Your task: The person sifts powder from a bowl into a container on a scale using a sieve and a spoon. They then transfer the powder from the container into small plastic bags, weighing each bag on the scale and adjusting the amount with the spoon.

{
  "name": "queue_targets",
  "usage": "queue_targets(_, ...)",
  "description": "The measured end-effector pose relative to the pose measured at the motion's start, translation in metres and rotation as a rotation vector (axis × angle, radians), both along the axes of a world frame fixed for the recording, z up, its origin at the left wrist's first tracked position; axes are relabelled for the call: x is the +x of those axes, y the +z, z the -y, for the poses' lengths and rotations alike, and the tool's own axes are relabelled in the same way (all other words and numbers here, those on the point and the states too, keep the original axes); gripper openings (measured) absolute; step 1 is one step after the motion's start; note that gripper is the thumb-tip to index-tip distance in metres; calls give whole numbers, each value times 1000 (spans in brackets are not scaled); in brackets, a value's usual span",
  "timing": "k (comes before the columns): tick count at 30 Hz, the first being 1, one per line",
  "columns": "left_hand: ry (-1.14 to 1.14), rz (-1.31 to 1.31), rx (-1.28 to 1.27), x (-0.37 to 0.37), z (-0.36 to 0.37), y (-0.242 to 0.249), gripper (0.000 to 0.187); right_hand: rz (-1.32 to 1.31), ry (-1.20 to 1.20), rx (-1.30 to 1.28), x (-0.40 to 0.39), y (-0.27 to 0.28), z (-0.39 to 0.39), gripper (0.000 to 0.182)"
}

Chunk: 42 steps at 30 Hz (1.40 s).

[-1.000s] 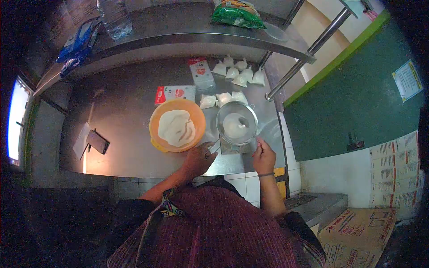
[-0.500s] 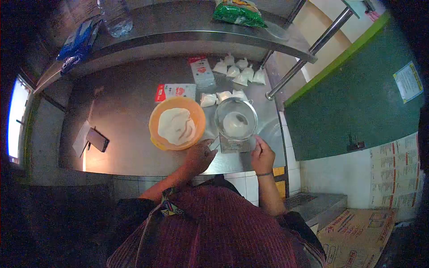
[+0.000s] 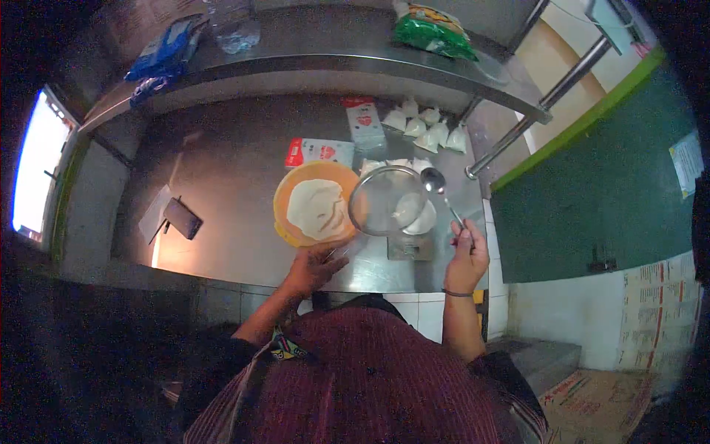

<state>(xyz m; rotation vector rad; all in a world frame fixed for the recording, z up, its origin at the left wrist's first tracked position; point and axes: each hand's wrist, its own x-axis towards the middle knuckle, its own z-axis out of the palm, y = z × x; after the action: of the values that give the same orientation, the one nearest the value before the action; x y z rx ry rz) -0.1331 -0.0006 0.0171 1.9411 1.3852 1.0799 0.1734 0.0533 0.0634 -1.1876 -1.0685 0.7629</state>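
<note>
My left hand [image 3: 318, 268] is closed at the front rim of an orange bowl [image 3: 279, 222] of white powder [image 3: 314, 211]. It grips the handle of a round mesh sieve [image 3: 381, 201], though the handle is mostly hidden. The sieve hangs tilted beside the bowl, its left rim overlapping the bowl's right edge in view. Between its fingers my right hand [image 3: 467, 259] holds a metal spoon [image 3: 434, 180], bowl end up and away from me. Partly behind the sieve, a white bundle or container [image 3: 424, 219] rests on a flat kitchen scale [image 3: 410, 249].
Small tied bags of white powder [image 3: 429, 139] stand at the back right, with more behind the sieve. Two red-and-white packs [image 3: 322, 152] lie behind the bowl. A phone [image 3: 183, 218] is at left. A steel shelf [image 3: 310, 65] with a green bag [image 3: 433, 37] overhangs the table.
The sieve has moved left, off the scale area to the bowl's edge. My right hand has shifted right, and the spoon now shows clear of the sieve. The camera view has turned slightly.
</note>
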Motion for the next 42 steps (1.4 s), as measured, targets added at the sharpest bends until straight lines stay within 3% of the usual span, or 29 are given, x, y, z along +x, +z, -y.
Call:
queue_targets(2, 72, 448, -641, -14, 16, 25, 41, -66, 39, -24, -17, 10, -5, 31)
queue_targets(3, 87, 450, -636, -22, 21, 17, 41, -89, 52, -16, -28, 17, -7, 31)
queue_targets(5, 158, 968, -732, -40, 29, -11, 43, -115, 78, -7, -46, 19, -13, 31)
queue_targets(6, 168, 971, -725, -49, 31, -19, 43, -150, 120, -13, -54, 18, -15, 31)
queue_targets(8, 158, 1364, -762, -65, 35, -34, 50, -185, 170, -20, -71, 16, -17, 30)
queue_targets(9, 163, 1367, -755, -71, 37, -37, 50, -139, 215, -51, -81, 19, -16, 30)
queue_targets(11, -32, 1759, -770, -80, 43, -44, 55, -90, 263, -81, -100, 19, -16, 31)
queue_targets(12, -33, 1763, -767, -83, 44, -42, 55, -92, 287, -95, -109, 16, -17, 30)
queue_targets(18, -66, 1729, -817, -89, 45, -36, 53, 120, 330, -31, -147, -7, -20, 28)
queue_targets(22, -53, 1447, -882, -100, 41, -31, 52, 379, 339, 14, -159, -33, -17, 27)
queue_targets(24, -55, 1356, -899, -110, 36, -27, 53, 324, 287, -9, -155, -38, -19, 27)
queue_targets(26, -202, 1071, -849, -121, 30, -24, 51, 265, 230, -38, -148, -43, -19, 26)
queue_targets(27, -204, 1071, -852, -124, 27, -18, 51, 369, 204, -71, -143, -51, -22, 25)
queue_targets(29, -95, 617, -813, -128, 21, -2, 43, 473, 172, -108, -143, -58, -22, 24)
queue_targets(30, -100, 615, -818, -130, 18, -1, 43, 597, 213, -68, -145, -55, -21, 22)
queue_targets(32, -82, 238, -541, -134, 15, 0, 38, 725, 250, -31, -151, -55, -24, 21)
queue_targets(33, -87, 238, -545, -136, 13, -4, 38, 784, 301, -80, -155, -57, -26, 19)
queue_targets(35, -122, 17, -48, -141, 10, -15, 35, 845, 348, -131, -161, -58, -31, 18)
queue_targets(37, -120, -30, -106, -146, 10, -16, 34, 1093, 414, -293, -169, -44, -33, 16)
queue_targets(42, -48, -139, -362, -152, 12, 0, 33, 974, 431, -197, -177, -53, -29, 14)
